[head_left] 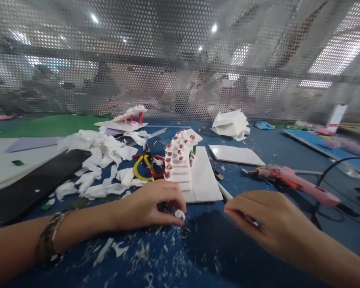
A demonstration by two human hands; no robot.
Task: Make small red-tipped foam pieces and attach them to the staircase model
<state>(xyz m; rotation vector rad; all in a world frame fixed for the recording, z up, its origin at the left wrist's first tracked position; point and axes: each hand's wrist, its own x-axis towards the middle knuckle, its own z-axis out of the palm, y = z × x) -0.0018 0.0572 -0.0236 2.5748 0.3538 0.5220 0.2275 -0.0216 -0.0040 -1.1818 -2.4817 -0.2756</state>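
Between the thumb and fingertips of my left hand (159, 203) is a small white paper roll (180, 216), pinched just above the blue table. My right hand (264, 218) is closed around a slim white pen-like stick (225, 192), which points up and left from the fingers; its grip end is mostly hidden. Beyond both hands stands a white model staircase (180, 176) on a white board (205, 180), its curved steps lined with small dark red paper rolls (168, 160). Small white shreds (144, 252) litter the table near my left hand.
At left lie crumpled white paper strips (102, 160), a black slab (42, 180) and pliers with yellow and red handles (144, 170). Rightward are a pink glue gun (300, 184) with its cord and a white foam block (235, 155). A second model (130, 120) stands farther back, before a perforated metal screen (180, 52).
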